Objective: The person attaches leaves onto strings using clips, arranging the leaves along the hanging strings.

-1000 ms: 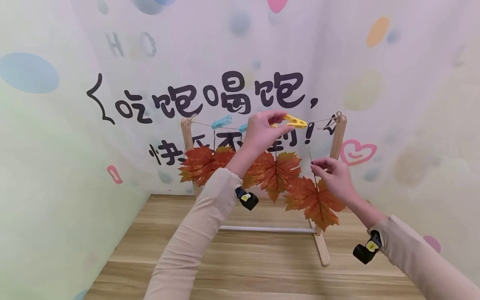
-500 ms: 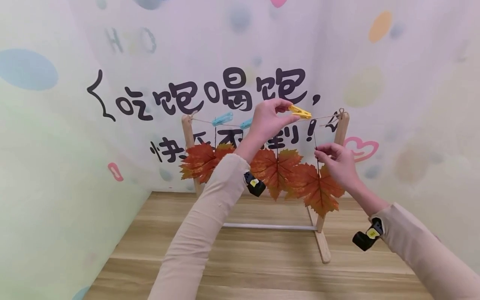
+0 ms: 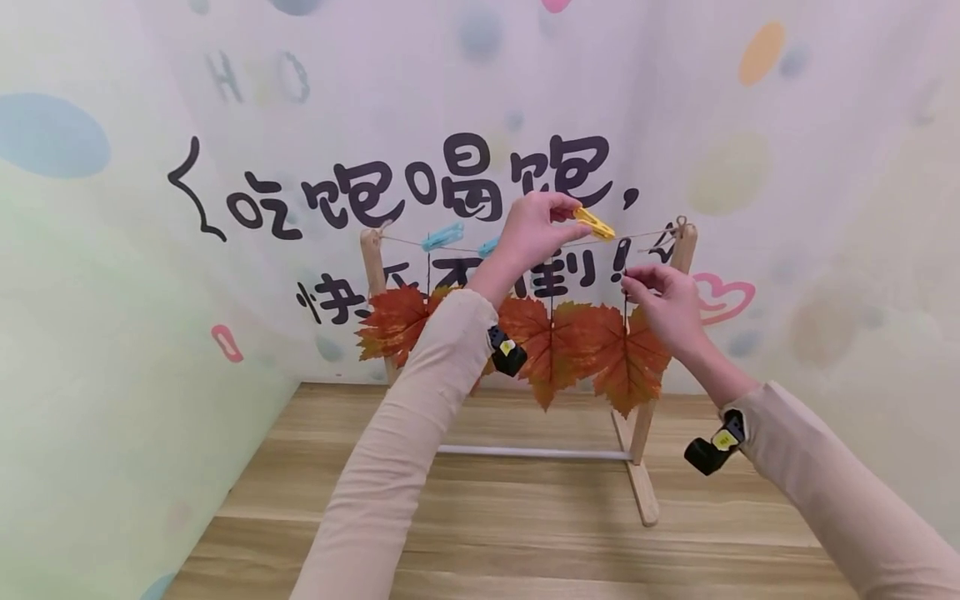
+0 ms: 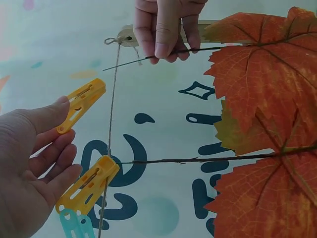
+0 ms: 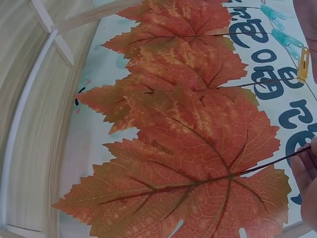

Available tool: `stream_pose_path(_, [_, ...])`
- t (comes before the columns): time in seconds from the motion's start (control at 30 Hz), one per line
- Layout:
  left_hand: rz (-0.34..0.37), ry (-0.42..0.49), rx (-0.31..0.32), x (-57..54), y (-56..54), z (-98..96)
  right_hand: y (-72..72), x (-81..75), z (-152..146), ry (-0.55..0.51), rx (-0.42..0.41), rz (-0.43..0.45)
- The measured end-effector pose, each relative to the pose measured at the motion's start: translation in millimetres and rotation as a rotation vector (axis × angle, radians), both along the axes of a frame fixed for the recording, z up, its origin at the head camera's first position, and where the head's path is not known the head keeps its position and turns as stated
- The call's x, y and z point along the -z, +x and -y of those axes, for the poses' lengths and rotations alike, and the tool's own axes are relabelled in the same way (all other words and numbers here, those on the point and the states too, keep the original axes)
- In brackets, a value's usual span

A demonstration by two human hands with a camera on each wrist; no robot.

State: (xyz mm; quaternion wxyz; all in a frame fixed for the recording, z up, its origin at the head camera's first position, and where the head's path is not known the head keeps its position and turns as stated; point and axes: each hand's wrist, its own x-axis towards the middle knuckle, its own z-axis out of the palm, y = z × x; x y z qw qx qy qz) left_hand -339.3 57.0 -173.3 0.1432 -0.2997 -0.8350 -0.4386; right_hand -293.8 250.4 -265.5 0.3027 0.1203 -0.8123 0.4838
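My left hand pinches a yellow clothespin by its handle end, just above the twine in the head view. A small gap separates clothespin and twine in the left wrist view. Lower right, my right hand pinches the dark stem of an orange-red maple leaf. The stem's thin tip crosses the twine near its knotted end. Beside it, a second yellow clothespin grips the twine at a neighbouring leaf's stem. Part of that row is hidden behind my left forearm.
Blue clothespins hold more leaves further left on the twine. Wooden posts and a white crossbar form the stand on a wood-grain table. A printed curtain hangs behind.
My right hand has risen with the leaf, bringing its stem up to the twine. My left hand has moved slightly up with the yellow clothespin, which now tilts more steeply.
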Motion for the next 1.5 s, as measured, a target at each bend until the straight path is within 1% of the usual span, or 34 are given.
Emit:
stream_pose_path(0.17, [0.014, -0.026, 0.011, -2.3, -1.4, -3.3, -4.7, -3.4, 3.8, -0.030, 0.011, 0.006])
stream_pose_path(0.3, [0.006, -0.052, -0.007, -3.4, -1.8, -5.6, -7.7, -5.7, 5.3, -0.043, 0.003, 0.011])
stream_pose_path(0.43, [-0.027, -0.081, -0.050, -5.2, -1.2, -7.7, -8.1, -8.3, 7.0, -0.055, -0.005, 0.007])
stream_pose_path(0.57, [-0.056, -0.116, -0.073, -8.1, 0.3, -10.8, -7.1, -10.6, 8.0, -0.060, -0.013, 0.005])
stream_pose_path(0.77, [-0.082, -0.184, -0.089, -6.7, -0.9, -13.1, -9.1, -11.0, 8.8, -0.076, -0.018, 0.033])
stream_pose_path(0.93, [-0.108, -0.187, -0.087, -4.9, -4.0, -12.5, -11.9, -8.9, 8.8, -0.080, -0.003, 0.052])
stream_pose_path(1.17, [-0.079, -0.194, -0.088, -4.1, -6.7, -10.7, -13.5, -6.0, 7.0, -0.080, -0.003, 0.051])
stream_pose_path(1.37, [-0.075, -0.190, -0.076, -3.4, -6.0, -12.6, -13.5, -5.1, 7.1, -0.039, 0.010, 0.053])
stream_pose_path(1.5, [-0.065, -0.200, -0.080, -3.2, -5.3, -15.5, -14.2, -4.2, 7.7, -0.022, 0.023, 0.061])
